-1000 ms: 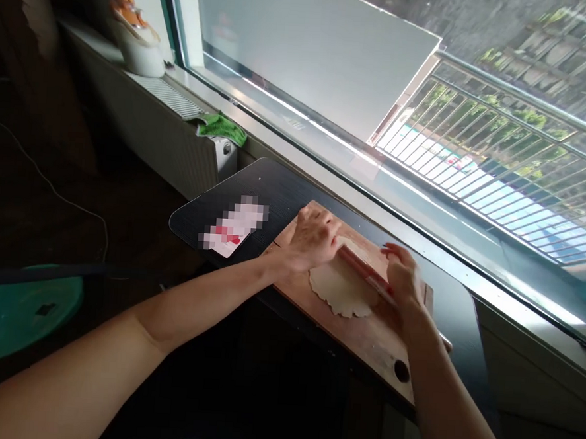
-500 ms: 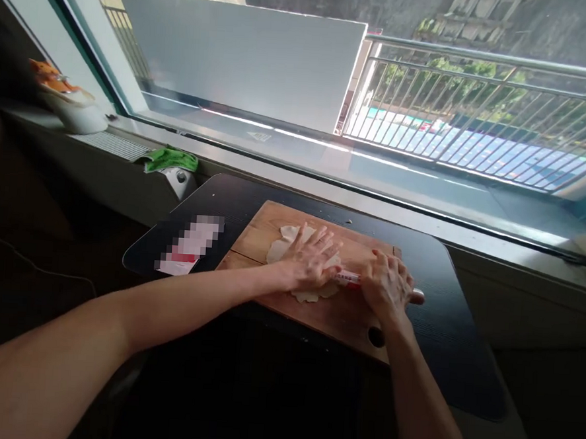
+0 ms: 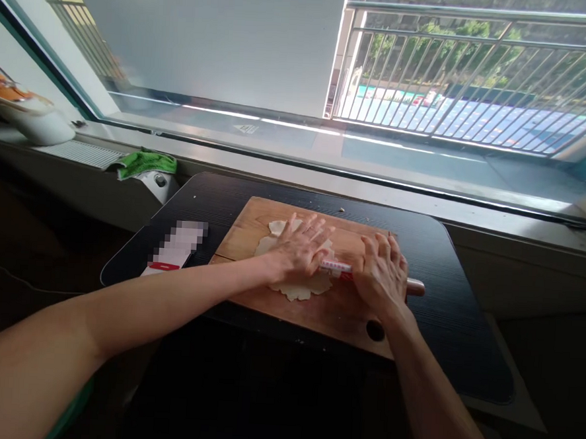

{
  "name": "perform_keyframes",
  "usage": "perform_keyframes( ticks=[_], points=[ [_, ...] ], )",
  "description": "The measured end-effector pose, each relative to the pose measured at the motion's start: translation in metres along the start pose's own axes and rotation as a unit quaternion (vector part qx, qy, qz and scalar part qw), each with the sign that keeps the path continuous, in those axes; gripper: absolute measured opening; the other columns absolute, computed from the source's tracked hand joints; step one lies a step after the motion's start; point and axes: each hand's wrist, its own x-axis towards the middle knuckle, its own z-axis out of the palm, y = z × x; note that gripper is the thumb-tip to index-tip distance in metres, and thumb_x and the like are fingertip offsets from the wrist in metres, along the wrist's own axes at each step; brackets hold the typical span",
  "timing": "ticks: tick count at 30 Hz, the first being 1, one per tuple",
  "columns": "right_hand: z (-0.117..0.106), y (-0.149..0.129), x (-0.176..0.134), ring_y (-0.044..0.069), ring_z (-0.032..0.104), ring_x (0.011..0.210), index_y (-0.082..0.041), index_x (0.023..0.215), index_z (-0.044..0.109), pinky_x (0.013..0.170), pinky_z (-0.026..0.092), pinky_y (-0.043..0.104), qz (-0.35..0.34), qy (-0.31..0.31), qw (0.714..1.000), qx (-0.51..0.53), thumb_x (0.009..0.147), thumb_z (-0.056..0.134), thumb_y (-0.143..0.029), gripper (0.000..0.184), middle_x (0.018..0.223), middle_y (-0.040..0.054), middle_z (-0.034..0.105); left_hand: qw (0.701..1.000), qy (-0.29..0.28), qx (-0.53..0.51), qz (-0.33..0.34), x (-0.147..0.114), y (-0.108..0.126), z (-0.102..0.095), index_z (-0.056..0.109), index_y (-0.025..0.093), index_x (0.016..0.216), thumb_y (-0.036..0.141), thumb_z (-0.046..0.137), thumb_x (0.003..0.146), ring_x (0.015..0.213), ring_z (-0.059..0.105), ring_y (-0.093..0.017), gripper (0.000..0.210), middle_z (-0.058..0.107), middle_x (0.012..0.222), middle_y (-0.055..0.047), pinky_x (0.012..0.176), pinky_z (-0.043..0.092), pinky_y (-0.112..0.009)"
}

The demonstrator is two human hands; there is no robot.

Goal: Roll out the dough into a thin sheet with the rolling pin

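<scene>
A rolling pin (image 3: 338,266), with a red and white label and a brown end poking out at the right, lies across a thin sheet of dough (image 3: 303,288) with a ragged edge. My left hand (image 3: 298,248) rests flat over the pin's left part and the dough, fingers spread. Over the right part lies my right hand (image 3: 382,271), palm on the pin and fingers stretched forward. Neither hand is wrapped round it. The pin's left end is hidden by my left hand. Beneath the dough is a wooden cutting board (image 3: 243,220) with a round hole near its front right.
The board lies on a black table (image 3: 446,308) with rounded corners. On its left is a pale packet (image 3: 177,245), partly blurred out. A green cloth (image 3: 147,163) and a white pot (image 3: 41,121) sit by the window ledge (image 3: 276,165). Small crumbs dot the table.
My view has tipped down a little. The right hand's fingers have straightened, and both hands have slid slightly forward on the board with the pin.
</scene>
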Motion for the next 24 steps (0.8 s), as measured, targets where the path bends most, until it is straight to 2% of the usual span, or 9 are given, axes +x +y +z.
perform_keyframes(
  ticks=[2,4,8,11,14,17,19,21,24],
  points=[
    [0.0,0.002,-0.015,0.032,0.03,0.15,-0.017,0.143,0.059,0.118,0.031,0.052,-0.021,0.01,0.999,-0.025,0.098,0.034,-0.028,0.052,0.156,0.015,0.047,1.0,0.005,0.002,0.025,-0.014,0.006,0.001,0.044,0.022,0.154,0.038,0.033,0.104,0.152,0.033,-0.028,0.053,0.042,0.163,-0.009,0.126,0.017,-0.058],
    [0.0,0.002,-0.013,0.032,0.03,0.15,-0.017,0.142,0.059,0.118,0.031,0.052,-0.022,0.0,0.999,-0.032,0.099,0.033,-0.028,0.052,0.155,0.0148,0.048,0.999,0.014,0.012,0.033,-0.011,0.005,0.0,0.046,0.022,0.153,0.038,0.034,0.104,0.152,0.033,-0.029,0.052,0.044,0.161,-0.01,0.126,0.015,-0.059],
    [-0.005,-0.004,0.03,0.031,0.029,0.151,-0.018,0.147,0.055,0.12,0.029,0.05,0.017,-0.067,0.998,-0.009,0.1,0.029,-0.034,0.056,0.157,0.0128,0.047,0.999,0.02,0.028,-0.004,0.027,-0.009,-0.007,0.043,0.02,0.155,0.035,0.035,0.103,0.153,0.03,-0.031,0.054,0.042,0.162,-0.011,0.125,0.014,-0.064],
    [-0.009,-0.008,0.045,0.032,0.028,0.152,-0.016,0.15,0.052,0.12,0.029,0.051,0.047,-0.093,0.995,0.0,0.101,0.03,-0.036,0.057,0.162,0.0156,0.039,0.998,-0.018,0.017,-0.057,0.043,-0.015,-0.011,0.037,0.017,0.158,0.034,0.033,0.103,0.154,0.027,-0.031,0.058,0.039,0.164,-0.013,0.123,0.017,-0.065],
    [-0.009,-0.007,0.018,0.033,0.027,0.153,-0.016,0.149,0.052,0.119,0.03,0.052,0.018,-0.06,0.998,-0.013,0.099,0.034,-0.033,0.056,0.164,0.0162,0.036,0.997,-0.06,-0.002,-0.043,0.025,-0.01,-0.009,0.035,0.018,0.158,0.038,0.028,0.104,0.155,0.026,-0.031,0.058,0.037,0.165,-0.011,0.123,0.018,-0.065],
    [-0.003,-0.003,-0.021,0.035,0.026,0.152,-0.016,0.146,0.056,0.117,0.031,0.058,-0.03,0.009,0.999,-0.028,0.1,0.033,-0.031,0.054,0.163,0.0171,0.037,0.998,-0.051,-0.007,0.019,-0.004,-0.002,-0.005,0.043,0.021,0.155,0.041,0.029,0.104,0.153,0.029,-0.03,0.056,0.041,0.163,-0.009,0.124,0.017,-0.061],
    [0.001,0.001,-0.03,0.035,0.026,0.152,-0.017,0.144,0.057,0.115,0.031,0.061,-0.045,0.039,0.998,-0.03,0.1,0.032,-0.031,0.052,0.161,0.0173,0.04,0.999,-0.042,-0.01,0.031,-0.009,0.0,-0.004,0.046,0.022,0.153,0.041,0.031,0.104,0.152,0.032,-0.03,0.054,0.045,0.16,-0.009,0.125,0.017,-0.058],
    [0.004,0.003,-0.017,0.035,0.027,0.152,-0.018,0.144,0.057,0.115,0.031,0.061,-0.041,0.043,0.998,-0.021,0.1,0.032,-0.032,0.052,0.16,0.0168,0.042,0.999,-0.044,-0.011,0.012,0.002,-0.003,-0.006,0.044,0.023,0.154,0.042,0.032,0.103,0.151,0.033,-0.029,0.055,0.046,0.16,-0.009,0.125,0.018,-0.058],
    [0.007,0.002,0.028,0.035,0.029,0.15,-0.018,0.147,0.054,0.116,0.031,0.058,-0.007,-0.002,1.0,0.001,0.1,0.033,-0.038,0.055,0.159,0.0165,0.043,0.998,-0.054,0.002,-0.02,0.035,-0.013,-0.011,0.037,0.022,0.158,0.041,0.031,0.103,0.154,0.028,-0.03,0.058,0.041,0.163,-0.009,0.124,0.016,-0.062]
  ],
)
